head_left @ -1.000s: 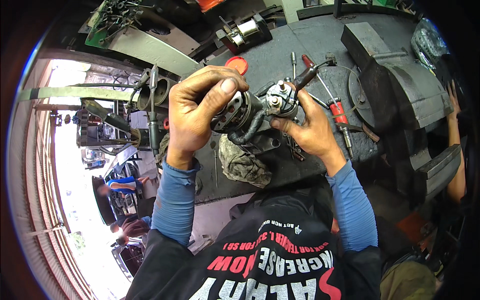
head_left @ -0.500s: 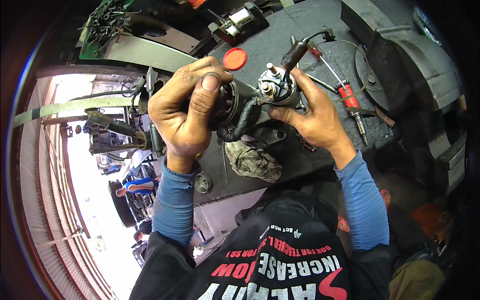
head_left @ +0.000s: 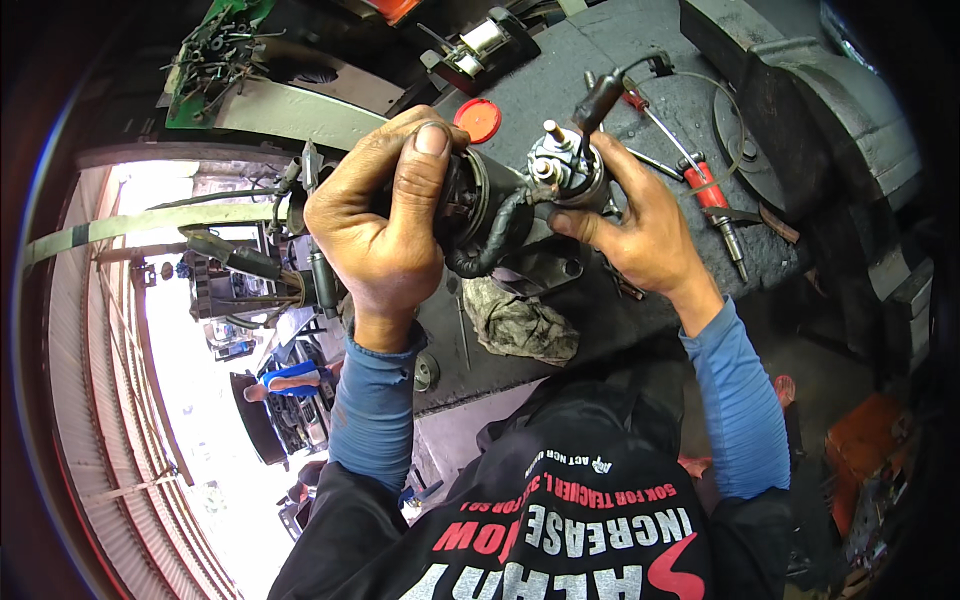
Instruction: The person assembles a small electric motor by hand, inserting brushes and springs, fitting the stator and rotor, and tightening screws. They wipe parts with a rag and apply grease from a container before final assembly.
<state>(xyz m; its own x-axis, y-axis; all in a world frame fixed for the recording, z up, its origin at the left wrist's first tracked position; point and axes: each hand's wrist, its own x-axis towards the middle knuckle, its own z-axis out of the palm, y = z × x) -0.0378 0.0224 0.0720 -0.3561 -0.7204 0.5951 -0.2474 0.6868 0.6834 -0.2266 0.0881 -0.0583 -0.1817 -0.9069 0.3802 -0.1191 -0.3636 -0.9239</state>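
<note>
A dark starter motor (head_left: 505, 187) is held up over the workbench between my two hands. My left hand (head_left: 385, 205) is closed at its left end, thumb upright and fingers curled behind, so part of that end is hidden. The silver solenoid (head_left: 560, 163), with two terminal posts, sits on the motor's right side. My right hand (head_left: 640, 225) grips around this solenoid, thumb at the near side and fingers on the far side. A thick black sleeved cable (head_left: 485, 250) bends along the motor's near side. A black clip with a wire (head_left: 600, 100) stands by the terminals.
On the bench (head_left: 610, 330) lie a crumpled grey rag (head_left: 520, 320), a red lid (head_left: 478, 120), a red-handled tool (head_left: 705, 185) and a small metal cup (head_left: 426, 372). A vise (head_left: 830, 130) stands at right. Loose bolts fill a green tray (head_left: 215, 65). Another person (head_left: 290, 383) is far left.
The view has shifted slightly, so everything appears a little further right. Both hands keep the same hold on the starter motor.
</note>
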